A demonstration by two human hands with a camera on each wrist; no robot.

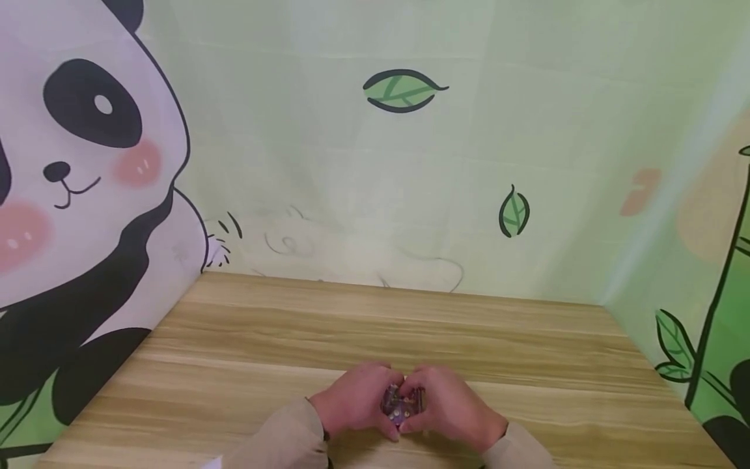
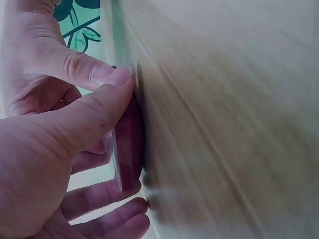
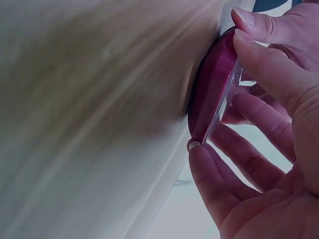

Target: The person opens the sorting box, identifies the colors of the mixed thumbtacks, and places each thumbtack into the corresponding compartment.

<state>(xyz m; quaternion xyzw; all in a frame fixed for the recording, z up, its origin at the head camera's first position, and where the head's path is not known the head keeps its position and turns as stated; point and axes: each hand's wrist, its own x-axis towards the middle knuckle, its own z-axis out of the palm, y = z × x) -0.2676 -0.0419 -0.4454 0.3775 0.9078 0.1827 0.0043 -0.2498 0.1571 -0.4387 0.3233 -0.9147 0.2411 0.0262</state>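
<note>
Both hands meet at the counter's (image 1: pixel 410 326) near edge: left hand (image 1: pixel 354 398) and right hand (image 1: pixel 448 407) curl their fingers (image 2: pixel 94 112) round a dark red, clear-rimmed case (image 1: pixel 401 402) resting on the wood. Looks like prying it open; next needs a steady thumb pull.

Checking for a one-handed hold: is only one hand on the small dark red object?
No, both the left hand and the right hand hold the dark red object between them.
</note>
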